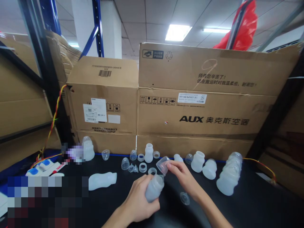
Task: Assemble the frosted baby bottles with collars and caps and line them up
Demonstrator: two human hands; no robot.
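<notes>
My left hand [139,199] is wrapped round a translucent white bottle [155,187], holding it tilted above the black table [249,205]. Just above the bottle's mouth, my right hand [182,175] pinches a clear dome cap [162,164] between its fingertips. Both hands are near the middle of the table, close together. Around them lie loose parts: clear rings [142,167], small clear teats [133,168] and a flat disc [184,198].
Another bottle [102,180] lies on its side at the left. More bottles [197,161] and a stack of them [230,177] are at the right. Large cardboard boxes [201,104] wall off the back. Red-yellow wires [53,123] run down the left.
</notes>
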